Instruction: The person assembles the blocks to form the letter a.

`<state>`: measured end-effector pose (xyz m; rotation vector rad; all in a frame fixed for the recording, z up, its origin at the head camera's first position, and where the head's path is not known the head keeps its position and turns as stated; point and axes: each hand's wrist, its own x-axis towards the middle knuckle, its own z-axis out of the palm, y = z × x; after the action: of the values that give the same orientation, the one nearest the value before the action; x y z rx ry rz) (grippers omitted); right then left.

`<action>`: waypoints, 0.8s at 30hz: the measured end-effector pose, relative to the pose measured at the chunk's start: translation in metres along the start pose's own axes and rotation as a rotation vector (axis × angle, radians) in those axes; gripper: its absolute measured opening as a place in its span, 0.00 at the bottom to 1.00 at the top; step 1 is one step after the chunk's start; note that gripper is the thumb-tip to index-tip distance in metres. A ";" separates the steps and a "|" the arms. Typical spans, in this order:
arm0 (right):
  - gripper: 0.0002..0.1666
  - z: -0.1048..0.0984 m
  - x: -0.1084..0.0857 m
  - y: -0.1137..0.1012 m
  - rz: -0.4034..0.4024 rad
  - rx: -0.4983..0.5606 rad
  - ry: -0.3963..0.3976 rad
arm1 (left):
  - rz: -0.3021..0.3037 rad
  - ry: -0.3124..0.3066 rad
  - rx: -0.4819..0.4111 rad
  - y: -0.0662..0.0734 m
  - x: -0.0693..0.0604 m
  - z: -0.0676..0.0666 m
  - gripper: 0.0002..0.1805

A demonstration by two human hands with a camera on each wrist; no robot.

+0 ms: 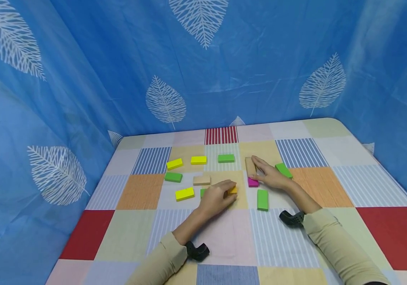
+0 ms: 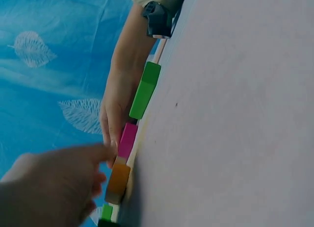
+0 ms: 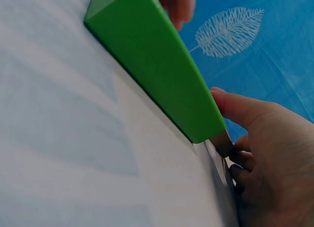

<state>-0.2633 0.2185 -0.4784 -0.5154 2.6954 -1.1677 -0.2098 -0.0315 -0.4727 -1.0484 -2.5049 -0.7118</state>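
Observation:
My left hand (image 1: 216,198) curls over an orange block (image 1: 232,190), which shows between its thumb and fingers; the left wrist view also shows this orange block (image 2: 117,184). A green block (image 1: 202,192) is partly hidden behind that hand. To the right, my right hand (image 1: 271,175) holds a natural wood block (image 1: 250,165), fingers by its far end and thumb by its near end. Touching or almost touching the wood block's near end is a magenta block (image 1: 253,182). In the right wrist view, a large green block (image 3: 152,65) partly covers the wood block (image 3: 222,143).
Several loose blocks lie around the hands: yellow (image 1: 184,194), wood (image 1: 201,180) and green (image 1: 226,158). One green block (image 1: 262,200) lies before the right hand, another (image 1: 283,170) beyond its wrist. A patchwork cloth (image 1: 224,237) covers the table; blue curtains (image 1: 246,79) hang behind.

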 end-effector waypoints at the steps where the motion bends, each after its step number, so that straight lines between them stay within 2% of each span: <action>1: 0.50 0.000 0.000 0.000 -0.001 -0.003 0.003 | 0.036 0.005 -0.018 0.002 0.001 0.001 0.20; 3: 0.50 -0.001 0.000 0.000 -0.004 -0.008 0.006 | 0.120 0.001 -0.050 0.009 0.005 0.003 0.23; 5: 0.50 -0.001 0.000 0.000 -0.005 -0.016 0.006 | 0.193 -0.038 -0.080 0.016 0.009 0.007 0.26; 8: 0.51 0.000 0.001 -0.001 -0.015 -0.017 0.006 | 0.242 -0.123 -0.100 0.025 0.014 0.012 0.31; 10: 0.51 0.002 0.002 -0.001 -0.023 -0.016 0.006 | 0.239 -0.176 -0.102 0.029 0.016 0.015 0.33; 13: 0.50 0.003 0.003 -0.002 -0.027 -0.011 0.008 | 0.221 -0.216 -0.082 0.032 0.018 0.019 0.34; 17: 0.50 0.003 0.003 -0.002 -0.022 -0.015 0.007 | 0.214 -0.236 -0.057 0.033 0.020 0.022 0.33; 24: 0.51 0.001 0.002 -0.001 -0.018 -0.025 0.018 | 0.221 -0.233 -0.043 0.033 0.018 0.023 0.31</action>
<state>-0.2649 0.2170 -0.4783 -0.5359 2.7296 -1.1505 -0.2006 0.0117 -0.4722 -1.4722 -2.5148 -0.6119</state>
